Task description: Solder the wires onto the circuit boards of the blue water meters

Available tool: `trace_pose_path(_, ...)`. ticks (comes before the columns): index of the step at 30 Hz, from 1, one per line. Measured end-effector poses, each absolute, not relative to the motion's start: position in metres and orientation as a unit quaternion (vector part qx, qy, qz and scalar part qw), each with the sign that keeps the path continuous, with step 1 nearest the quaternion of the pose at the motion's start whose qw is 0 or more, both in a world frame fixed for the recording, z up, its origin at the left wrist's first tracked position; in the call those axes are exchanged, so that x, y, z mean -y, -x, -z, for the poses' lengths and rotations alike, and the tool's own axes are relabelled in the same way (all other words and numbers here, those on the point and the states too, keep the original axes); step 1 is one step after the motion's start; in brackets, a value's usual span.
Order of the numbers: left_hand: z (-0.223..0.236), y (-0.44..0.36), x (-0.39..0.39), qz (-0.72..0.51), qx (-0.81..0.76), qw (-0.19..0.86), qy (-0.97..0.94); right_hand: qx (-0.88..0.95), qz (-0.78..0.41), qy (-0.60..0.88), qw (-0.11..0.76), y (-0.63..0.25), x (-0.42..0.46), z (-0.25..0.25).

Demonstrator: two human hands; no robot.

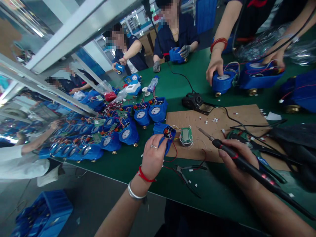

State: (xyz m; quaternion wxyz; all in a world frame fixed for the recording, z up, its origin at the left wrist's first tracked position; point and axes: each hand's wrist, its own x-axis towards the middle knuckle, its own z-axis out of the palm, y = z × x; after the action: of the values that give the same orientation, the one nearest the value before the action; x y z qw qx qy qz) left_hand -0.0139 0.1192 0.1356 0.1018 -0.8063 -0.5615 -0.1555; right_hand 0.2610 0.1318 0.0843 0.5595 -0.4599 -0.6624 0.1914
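Left hand (pixel 153 156), head view: closed on a blue meter (pixel 160 128), fingers curled over its near side, part of it hidden by them. A ring (pixel 153 146), a red cord (pixel 145 176) and a bangle (pixel 135 192) are worn on that side. Right hand (pixel 239 154): wrapped around an iron (pixel 251 170), held pen-style, tip pointed up-left, just beside the board (pixel 186 134) and apart from it.

Held meter is located at the left edge of the cardboard (pixel 177 117). It is joined by thin wires (pixel 176 127) to the board, which is propped on a round piece over the cardboard, screen up. Cutters (pixel 184 177) are laid on the green bench (pixel 214 184) below the cardboard, jaws toward the board. White connectors (pixel 215 120) are scattered on the cardboard. Iron stand (pixel 196 101) is set at its far edge. A green-handled tool (pixel 270 169) is partly covered by the right hand.

More meters (pixel 128 133) are lined up along the bench to the left, some with boards and loose wires on top. A blue crate (pixel 59 207) is placed on the floor, lower left.

Across the bench, another meter (pixel 175 55) is held by a gloved co-worker (pixel 177 33). Top right, two meters (pixel 223 82) are handled by a second co-worker's bare hands (pixel 215 67), a red bracelet (pixel 219 42) worn on one arm.
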Motion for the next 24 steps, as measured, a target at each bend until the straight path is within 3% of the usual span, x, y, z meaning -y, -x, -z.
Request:
trace_pose_path(8, -0.162, 0.003, -0.174, 0.058, 0.49, 0.124, 0.861, 0.649, -0.204, 0.462, 0.569, -0.266, -0.13, -0.09)
trace_pose_path(15, -0.155, -0.008, -0.19, 0.01, 0.466, 0.109, 0.878, 0.644, -0.212, 0.45, 0.581, -0.269, -0.127, -0.094)
trace_pose_path(24, -0.135, 0.006, -0.19, 0.077, 0.491, 0.043, 0.867, 0.641, -0.21, 0.448, 0.587, -0.271, -0.127, -0.1)
